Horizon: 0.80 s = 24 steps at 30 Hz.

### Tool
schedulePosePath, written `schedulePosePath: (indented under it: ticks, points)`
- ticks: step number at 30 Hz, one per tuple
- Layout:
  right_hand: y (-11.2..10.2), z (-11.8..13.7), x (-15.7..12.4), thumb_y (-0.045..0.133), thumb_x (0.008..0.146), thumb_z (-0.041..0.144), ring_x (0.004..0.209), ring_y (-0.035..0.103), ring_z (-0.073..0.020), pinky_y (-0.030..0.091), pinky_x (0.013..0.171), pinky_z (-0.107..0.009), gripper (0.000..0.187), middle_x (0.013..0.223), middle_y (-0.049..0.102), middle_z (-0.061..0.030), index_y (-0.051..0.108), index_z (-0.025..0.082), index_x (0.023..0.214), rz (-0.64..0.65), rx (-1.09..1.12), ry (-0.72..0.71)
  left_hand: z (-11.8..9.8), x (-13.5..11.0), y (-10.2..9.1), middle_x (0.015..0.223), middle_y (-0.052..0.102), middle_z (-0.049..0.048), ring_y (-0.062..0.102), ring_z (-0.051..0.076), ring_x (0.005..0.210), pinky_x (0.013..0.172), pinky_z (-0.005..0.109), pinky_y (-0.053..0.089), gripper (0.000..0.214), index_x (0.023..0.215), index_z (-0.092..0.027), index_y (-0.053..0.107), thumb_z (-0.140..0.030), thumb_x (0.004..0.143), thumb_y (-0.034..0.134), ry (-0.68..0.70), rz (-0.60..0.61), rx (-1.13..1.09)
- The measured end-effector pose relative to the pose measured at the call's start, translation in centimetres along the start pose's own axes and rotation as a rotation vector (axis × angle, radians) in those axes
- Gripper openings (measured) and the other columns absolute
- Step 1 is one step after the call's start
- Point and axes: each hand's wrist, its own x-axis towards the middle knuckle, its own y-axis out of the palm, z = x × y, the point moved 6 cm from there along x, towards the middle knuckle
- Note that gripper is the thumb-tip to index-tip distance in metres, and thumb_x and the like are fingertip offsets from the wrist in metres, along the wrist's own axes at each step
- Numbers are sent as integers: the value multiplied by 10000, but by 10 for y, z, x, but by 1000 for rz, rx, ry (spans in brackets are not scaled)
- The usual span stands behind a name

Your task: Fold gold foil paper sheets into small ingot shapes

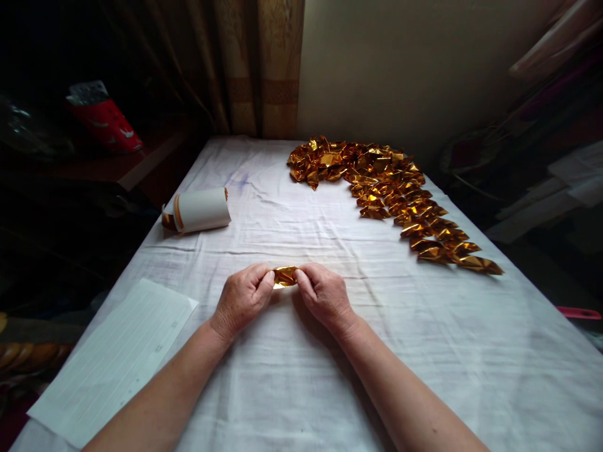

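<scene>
Between my two hands is a small piece of shiny gold foil paper [285,277], folded to a boat-like shape with a hollow middle. My left hand [245,295] pinches its left end, thumb on the near side. The opposite end is pinched by my right hand [325,292] in the same way. Most of my fingers curl behind the foil and are hidden. Farther back on the right lie many folded gold foil pieces [409,207] of a similar kind, some heaped and some in overlapping rows.
A white cloth [282,376] covers the table. At the left lies a roll [202,210] wrapped in white paper with gold foil showing at its ends. A lined paper sheet [117,358] is by the left edge. A red container [106,125] stands on a side surface.
</scene>
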Motion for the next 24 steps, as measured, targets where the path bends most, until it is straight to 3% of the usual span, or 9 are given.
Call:
schedulePosePath:
  ticks: [4, 10, 15, 20, 24]
  points:
    - [2, 0, 0, 396, 971, 318, 659, 602, -144, 414, 630, -238, 320, 729, 672, -26, 616, 214, 762, 15, 21, -7, 3, 2, 7, 655, 569, -9, 529, 132, 618, 603, 236, 407, 362, 720, -191, 576, -378, 936, 355, 9, 98, -178]
    - [2, 10, -3, 380, 986, 308, 666, 589, -140, 416, 640, -234, 307, 725, 649, -26, 601, 214, 795, -9, 41, -145, 1, 1, -1, 624, 544, -13, 492, 127, 585, 584, 242, 364, 311, 653, -209, 508, -308, 921, 386, 58, -59, 106]
    - [1, 3, -2, 390, 987, 305, 676, 594, -143, 418, 640, -236, 291, 746, 660, -28, 611, 209, 822, -35, 14, -94, -14, -3, -1, 614, 513, -21, 476, 114, 558, 561, 236, 346, 329, 647, -210, 468, -310, 946, 375, 164, -67, 79]
    - [-1, 6, -1, 408, 973, 308, 668, 592, -134, 416, 638, -232, 296, 733, 662, -19, 618, 216, 787, -16, 80, -104, 0, 2, -4, 611, 516, -21, 497, 121, 573, 569, 233, 364, 336, 648, -211, 473, -335, 939, 359, 71, -54, 38]
    - [-8, 2, 2, 481, 916, 311, 610, 567, -125, 410, 609, -233, 223, 692, 647, 4, 621, 216, 771, -29, 139, -1, 4, 3, -2, 607, 522, -17, 498, 124, 578, 576, 237, 362, 349, 643, -210, 481, -349, 934, 347, 47, -13, 55]
